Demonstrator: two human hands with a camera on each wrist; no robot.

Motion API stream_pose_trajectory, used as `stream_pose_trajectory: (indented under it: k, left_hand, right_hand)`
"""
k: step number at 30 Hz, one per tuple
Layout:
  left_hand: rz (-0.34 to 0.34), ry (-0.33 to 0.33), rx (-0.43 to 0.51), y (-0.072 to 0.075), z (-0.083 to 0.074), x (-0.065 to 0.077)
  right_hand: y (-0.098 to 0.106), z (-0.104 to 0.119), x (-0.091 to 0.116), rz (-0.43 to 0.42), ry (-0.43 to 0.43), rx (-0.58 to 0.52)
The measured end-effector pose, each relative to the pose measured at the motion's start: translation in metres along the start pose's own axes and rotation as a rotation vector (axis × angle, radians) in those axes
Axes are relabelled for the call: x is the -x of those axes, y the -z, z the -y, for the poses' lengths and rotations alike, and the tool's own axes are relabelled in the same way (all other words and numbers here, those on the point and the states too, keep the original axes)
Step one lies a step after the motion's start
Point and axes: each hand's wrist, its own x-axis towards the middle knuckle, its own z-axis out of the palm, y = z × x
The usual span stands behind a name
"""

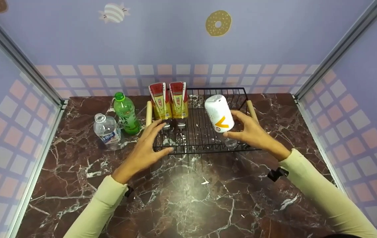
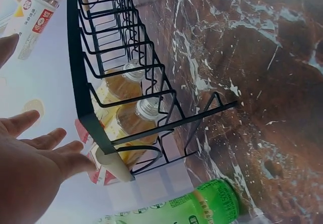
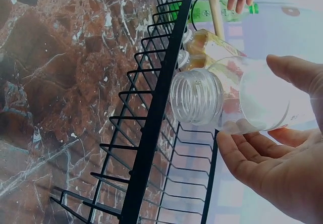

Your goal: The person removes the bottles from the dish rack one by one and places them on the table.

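Note:
My right hand (image 1: 253,132) grips a clear bottle with a white label (image 1: 219,114), neck down, over the right half of a black wire basket (image 1: 205,152). The right wrist view shows its threaded, capless mouth (image 3: 194,97) close beside the basket's rim. Two red-and-yellow bottles (image 1: 161,100) stand upside down at the basket's left end, their clear necks lowest. Near that end, my left hand (image 1: 144,150) is spread with its fingers extended, holding nothing. Beside the left hand in the left wrist view is the basket's pale wooden handle (image 2: 113,166).
Left of the basket a green bottle (image 1: 127,115) and a clear bottle with a blue-and-white label (image 1: 108,132) stand upright on the dark marbled table (image 1: 191,195). A patterned wall (image 1: 162,43) rises behind the basket, with side panels left and right.

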Motion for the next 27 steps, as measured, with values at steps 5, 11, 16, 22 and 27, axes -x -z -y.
stream_pose_trajectory:
  k: [5, 11, 16, 22, 27]
  left_hand:
    - [0.045, -0.025, 0.021, 0.001, -0.006, -0.005]
    - [0.132, -0.063, 0.038, 0.004, -0.025, -0.017]
    - [0.18, -0.084, 0.048, 0.004, -0.038, -0.027]
    - [0.197, -0.107, 0.065, 0.002, -0.041, -0.034]
    - [0.188, -0.134, 0.077, 0.0, -0.043, -0.038]
  right_hand:
    - [-0.002, 0.005, 0.001, 0.018, 0.019, 0.003]
    - [-0.005, 0.01, 0.002, 0.048, 0.026, 0.002]
    - [-0.007, 0.015, 0.004, 0.06, 0.032, 0.019]
    - [-0.009, 0.02, 0.005, 0.072, 0.063, 0.064]
    - [-0.01, 0.023, 0.006, 0.086, 0.11, 0.119]
